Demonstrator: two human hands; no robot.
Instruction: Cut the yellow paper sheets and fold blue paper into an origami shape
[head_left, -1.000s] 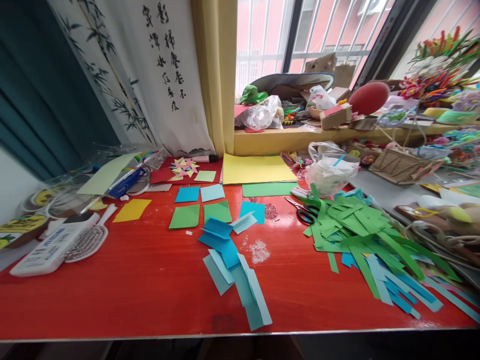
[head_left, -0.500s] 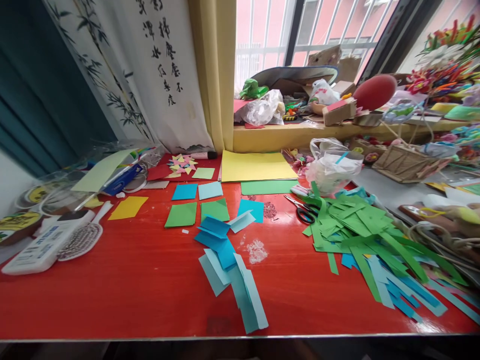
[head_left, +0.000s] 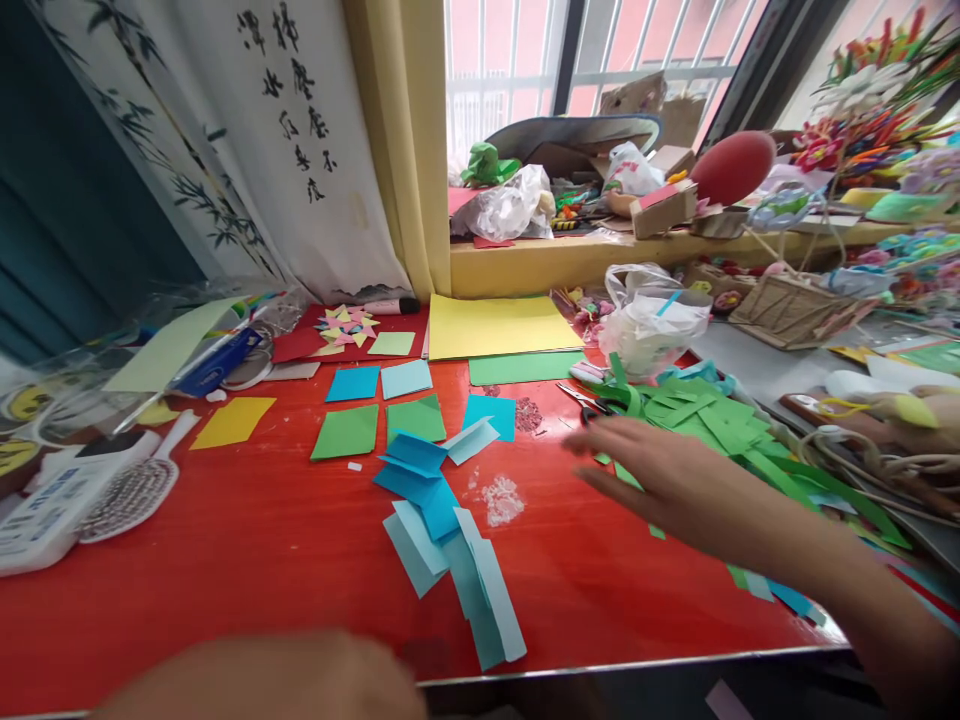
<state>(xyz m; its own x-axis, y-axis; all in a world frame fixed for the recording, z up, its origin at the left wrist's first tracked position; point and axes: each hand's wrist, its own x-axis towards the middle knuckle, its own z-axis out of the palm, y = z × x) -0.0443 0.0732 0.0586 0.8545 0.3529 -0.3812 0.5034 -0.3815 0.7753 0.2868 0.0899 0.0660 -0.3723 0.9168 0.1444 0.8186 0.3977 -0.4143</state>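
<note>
My right hand (head_left: 637, 465) reaches in from the right over the red table, fingers stretched out and holding nothing I can see. Just behind its fingertips are the scissors (head_left: 581, 398), their handles partly hidden. Beside and under the forearm spreads a heap of green paper strips (head_left: 712, 410). My left hand (head_left: 277, 680) is a blurred shape at the bottom edge, its fingers not distinguishable. Between the hands lie folded blue paper pieces (head_left: 420, 490) and folded light blue paper pieces (head_left: 499, 590), loosely overlapping.
Flat green squares (head_left: 345, 432) and a blue square (head_left: 489, 415) lie farther back. Yellow sheets (head_left: 495, 325) are stacked by the windowsill. A hairbrush (head_left: 131, 495) lies at left, a yellow paper piece (head_left: 234, 422) nearby. At right stands a plastic bag (head_left: 651, 325).
Both hands have come into view, the right one from the right side and the left one at the bottom edge. The view has shifted slightly; the papers lie as before.
</note>
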